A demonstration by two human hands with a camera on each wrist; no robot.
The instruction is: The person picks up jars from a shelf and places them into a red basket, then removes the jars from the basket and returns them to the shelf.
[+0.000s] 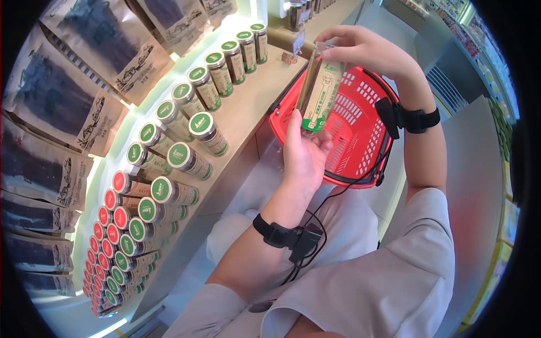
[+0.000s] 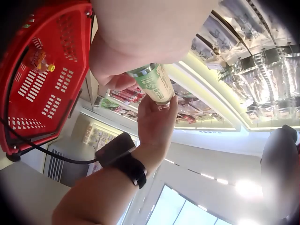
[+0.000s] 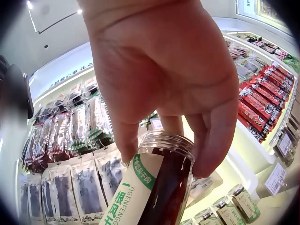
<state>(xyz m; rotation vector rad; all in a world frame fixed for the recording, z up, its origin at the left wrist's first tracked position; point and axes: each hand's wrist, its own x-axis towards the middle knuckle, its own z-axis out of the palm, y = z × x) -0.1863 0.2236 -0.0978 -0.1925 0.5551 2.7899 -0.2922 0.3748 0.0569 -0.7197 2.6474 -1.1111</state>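
Note:
A clear jar (image 1: pixel 320 93) with a white and green label and dark contents is held between both hands over a red shopping basket (image 1: pixel 352 163). My left hand (image 1: pixel 304 151) grips its lower end, thumb along one side and fingers on the other. The right hand (image 1: pixel 363 52) holds the upper end; in the right wrist view its fingers and thumb straddle the ridged clear end of the jar (image 3: pixel 157 187). In the left wrist view, the left palm hides one end of the jar (image 2: pixel 154 84).
Green-lidded jars (image 1: pixel 180 155) and red-lidded jars (image 1: pixel 107 217) stand in rows on the wooden shelf (image 1: pixel 228 147) to the left. Pouches (image 1: pixel 107 42) hang behind them. A small yellow-capped bottle (image 2: pixel 41 63) lies in the basket. A cable (image 1: pixel 324 197) runs from the left wrist strap.

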